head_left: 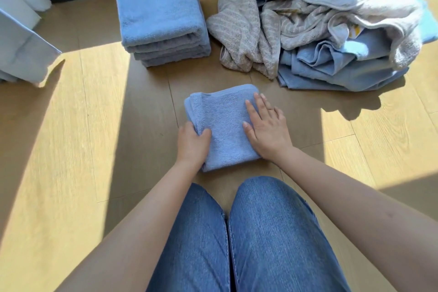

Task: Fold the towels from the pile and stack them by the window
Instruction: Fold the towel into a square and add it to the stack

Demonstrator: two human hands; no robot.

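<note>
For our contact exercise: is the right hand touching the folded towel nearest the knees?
Touching. Head view: the right hand lies flat on the folded towel.

Matt terry-cloth folded towel [225, 125], matt wood-grain floor [71, 137], denim jeans [272, 232]

Folded towel [225, 125] on floor [94, 149] before knees [237, 232]; stack [161, 19] behind-left; pile [320, 31] behind-right.

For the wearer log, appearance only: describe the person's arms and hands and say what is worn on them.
Both arms, left arm and right arm, are bare to the frame edge: no sleeves, watch or bracelet. The left hand and right hand wear no gloves. A thin ring seems to sit on a right-hand finger, though it is too small to be sure.
</note>
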